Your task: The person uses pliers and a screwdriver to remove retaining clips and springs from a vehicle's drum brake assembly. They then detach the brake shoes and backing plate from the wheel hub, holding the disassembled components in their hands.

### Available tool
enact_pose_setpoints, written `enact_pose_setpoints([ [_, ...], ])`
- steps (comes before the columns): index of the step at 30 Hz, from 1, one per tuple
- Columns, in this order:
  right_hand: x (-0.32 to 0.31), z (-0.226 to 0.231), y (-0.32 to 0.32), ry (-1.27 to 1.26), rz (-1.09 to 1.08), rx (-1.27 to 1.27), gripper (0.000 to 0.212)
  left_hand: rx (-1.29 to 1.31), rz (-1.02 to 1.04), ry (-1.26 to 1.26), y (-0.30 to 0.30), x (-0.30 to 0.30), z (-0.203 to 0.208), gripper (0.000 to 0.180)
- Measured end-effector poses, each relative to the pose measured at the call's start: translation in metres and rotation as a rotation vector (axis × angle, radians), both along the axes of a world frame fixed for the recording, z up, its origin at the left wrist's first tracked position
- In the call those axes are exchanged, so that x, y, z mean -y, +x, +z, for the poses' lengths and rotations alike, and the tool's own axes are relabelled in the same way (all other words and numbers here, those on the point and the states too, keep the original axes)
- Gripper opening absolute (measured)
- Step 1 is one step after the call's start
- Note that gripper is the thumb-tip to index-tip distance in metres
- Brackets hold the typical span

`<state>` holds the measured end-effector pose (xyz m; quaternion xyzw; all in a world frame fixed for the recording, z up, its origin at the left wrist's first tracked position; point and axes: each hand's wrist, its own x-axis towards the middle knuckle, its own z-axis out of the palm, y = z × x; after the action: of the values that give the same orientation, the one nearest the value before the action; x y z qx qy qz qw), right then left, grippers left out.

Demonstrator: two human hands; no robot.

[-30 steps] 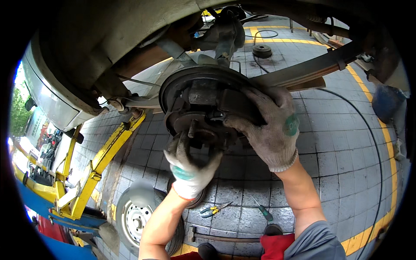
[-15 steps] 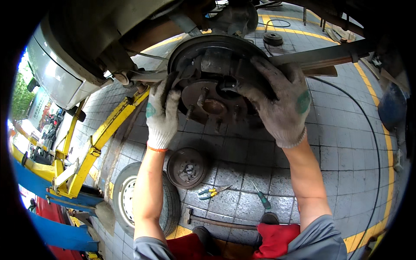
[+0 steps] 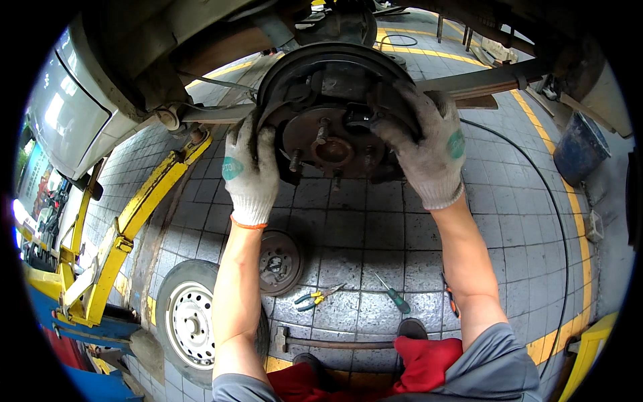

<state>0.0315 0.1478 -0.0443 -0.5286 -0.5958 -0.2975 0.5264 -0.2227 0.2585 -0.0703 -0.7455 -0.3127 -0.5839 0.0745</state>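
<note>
A dark drum brake assembly (image 3: 337, 79) is in front of me, with its round backing plate behind and a rusty wheel hub (image 3: 303, 136) with studs at its centre. My left hand (image 3: 252, 161), in a soiled white knit glove, has its fingers around the brake shoe at the left edge; the fingertips are partly hidden. At the right, my right hand (image 3: 432, 147), gloved likewise, grips the curved brake shoe (image 3: 395, 110) between thumb and fingers. The thumb lies near the hub, and the fingers reach over the shoe's outer side.
On the tiled floor lie a brake drum (image 3: 280, 260), pliers (image 3: 319, 297), a screwdriver (image 3: 394, 295) and a long-handled hammer (image 3: 335, 344). A wheel (image 3: 191, 321) lies at the lower left, near the yellow lift arm (image 3: 151, 218). A leaf spring (image 3: 489, 79) extends right; a dark bucket (image 3: 580, 149) stands beyond.
My view has shifted, so the floor things appear farther left. Both hands stay at the brake's two sides; the right hand sits slightly closer in around its shoe.
</note>
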Motion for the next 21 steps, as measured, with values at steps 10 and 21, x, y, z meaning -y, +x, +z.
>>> enact_pose_setpoints([
  [10,-0.013,-0.019,-0.01,0.111,-0.009,-0.059,0.058,-0.084,-0.017,0.022,-0.007,-0.021,-0.009,0.042],
  [21,-0.013,-0.017,-0.004,0.179,0.046,-0.061,0.051,0.042,-0.165,-0.058,-0.004,-0.017,-0.008,0.037],
])
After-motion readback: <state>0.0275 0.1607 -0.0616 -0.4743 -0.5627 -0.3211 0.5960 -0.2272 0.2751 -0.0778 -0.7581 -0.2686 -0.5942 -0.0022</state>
